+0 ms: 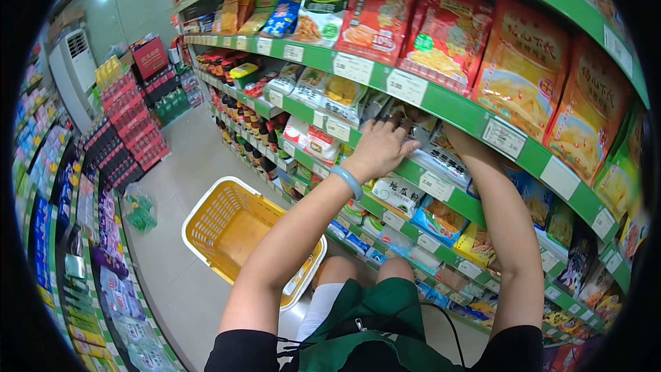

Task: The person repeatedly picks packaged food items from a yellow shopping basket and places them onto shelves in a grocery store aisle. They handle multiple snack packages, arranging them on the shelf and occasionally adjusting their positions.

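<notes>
My left hand (pixel 384 144), with a pale blue bangle (pixel 347 182) on its wrist, reaches onto the second shelf with its fingers apart. Its fingertips touch plastic food packets there and are partly lost among them. My right forearm (pixel 496 191) goes in under the upper shelf, whose green edge hides the right hand. Between the two arms lies a white packet with black writing (pixel 444 161). To the left of my left hand stand clear-and-white food packets (pixel 341 94). Below, a white bag of starch (pixel 396 194) sits on a lower shelf.
A yellow shopping basket (pixel 232 235) with a white rim stands on the floor at my left, a packet (pixel 298 276) in its near end. Red pouches (pixel 377 18) line the upper shelf. Stacked drink cases (pixel 131 113) and a plastic bag of green bottles (pixel 138 209) stand farther left.
</notes>
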### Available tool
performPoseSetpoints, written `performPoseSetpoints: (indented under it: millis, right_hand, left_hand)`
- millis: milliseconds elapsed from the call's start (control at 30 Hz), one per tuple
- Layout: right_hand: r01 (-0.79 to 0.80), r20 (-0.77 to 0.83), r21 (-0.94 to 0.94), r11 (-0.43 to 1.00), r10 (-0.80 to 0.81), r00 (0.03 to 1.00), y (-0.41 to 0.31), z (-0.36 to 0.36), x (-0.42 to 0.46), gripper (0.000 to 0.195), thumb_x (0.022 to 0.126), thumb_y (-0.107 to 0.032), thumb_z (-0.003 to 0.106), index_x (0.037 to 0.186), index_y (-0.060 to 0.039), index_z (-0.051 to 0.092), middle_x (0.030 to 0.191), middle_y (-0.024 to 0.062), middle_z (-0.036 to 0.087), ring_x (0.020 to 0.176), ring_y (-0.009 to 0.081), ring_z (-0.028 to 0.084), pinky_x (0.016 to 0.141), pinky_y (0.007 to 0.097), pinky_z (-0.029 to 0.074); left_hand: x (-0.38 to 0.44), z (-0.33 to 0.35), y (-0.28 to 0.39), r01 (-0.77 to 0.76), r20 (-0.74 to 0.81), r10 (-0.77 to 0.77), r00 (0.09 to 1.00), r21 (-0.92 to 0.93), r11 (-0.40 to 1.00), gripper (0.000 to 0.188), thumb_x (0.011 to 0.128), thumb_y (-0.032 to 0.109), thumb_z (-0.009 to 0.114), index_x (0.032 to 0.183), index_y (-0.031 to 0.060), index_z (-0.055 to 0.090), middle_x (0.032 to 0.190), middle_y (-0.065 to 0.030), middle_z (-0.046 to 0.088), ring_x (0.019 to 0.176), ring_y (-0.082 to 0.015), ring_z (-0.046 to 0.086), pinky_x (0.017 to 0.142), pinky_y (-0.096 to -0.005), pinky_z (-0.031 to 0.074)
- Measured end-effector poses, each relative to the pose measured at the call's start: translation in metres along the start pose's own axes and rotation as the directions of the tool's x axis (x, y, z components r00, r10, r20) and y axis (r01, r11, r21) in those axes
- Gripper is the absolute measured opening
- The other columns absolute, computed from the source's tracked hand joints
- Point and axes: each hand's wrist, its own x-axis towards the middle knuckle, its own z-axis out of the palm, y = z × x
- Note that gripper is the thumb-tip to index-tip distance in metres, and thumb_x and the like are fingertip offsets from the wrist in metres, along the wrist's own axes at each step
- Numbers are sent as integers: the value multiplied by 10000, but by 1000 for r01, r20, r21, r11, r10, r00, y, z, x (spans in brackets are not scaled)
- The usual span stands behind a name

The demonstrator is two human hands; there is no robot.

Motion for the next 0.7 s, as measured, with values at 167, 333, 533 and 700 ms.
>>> performPoseSetpoints:
  millis: [167,333,533,700]
  right_hand:
    - [40,230,-181,983,3,973,-22,27,6,262,846,-225,459,987,-40,580,980,206,581,902,336,562,760,431,439]
    - [-171,400,363,916,13,917,-90,33,-2,335,785,-327,558,799,-3,638,747,192,625,734,330,610,683,401,471]
    - [-403,477,268,875,243,845,-123,69,22,436,753,-448,543,818,-33,658,765,178,634,744,314,617,699,403,468]
    - [-229,204,351,908,164,965,-120,92,8,224,772,-305,571,773,-88,628,761,132,601,721,312,590,647,413,456]
  left_hand:
    - [-22,-17,-24,-78,-351,17,936,-161,984,215,825,165,533,976,18,576,987,-156,562,961,-315,512,882,-400,367]
    - [-53,-30,-59,122,-373,-322,870,-471,874,164,847,94,503,936,-14,589,902,-146,588,843,-296,565,752,-342,447]
    - [-81,-26,-87,250,-222,-468,855,-613,749,214,887,122,486,1020,-23,572,896,-109,616,810,-169,596,692,-279,464]
    - [-97,-30,-102,366,-8,-562,827,-750,550,226,885,118,488,1056,-14,557,920,-86,612,788,-139,612,684,-260,488]
